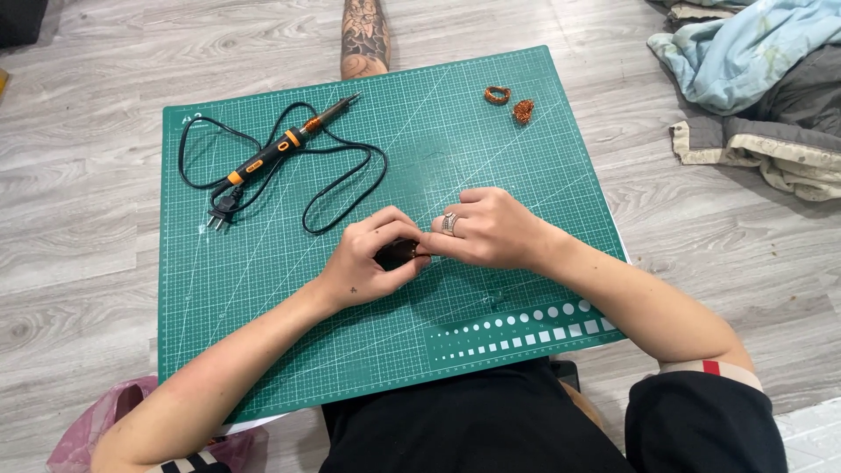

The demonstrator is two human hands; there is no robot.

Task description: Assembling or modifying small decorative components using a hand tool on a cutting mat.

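A soldering iron [289, 140] with an orange-and-black handle lies on the green cutting mat [289, 289], its black cord [350, 188] looped beside it. Two small copper wire coils [511, 102] sit near the mat's far edge, and crumpled cloths [753, 79] lie on the wooden floor [79, 175].

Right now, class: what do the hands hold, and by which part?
Both the left hand and right hand pinch a small dark coppery piece between fingertips; which part they grip cannot be told.

A home floor is indicated: grey wood-look laminate flooring [79, 131], a heap of crumpled blue and grey bedding [753, 70], a green gridded cutting mat [491, 149] laid directly upon it.
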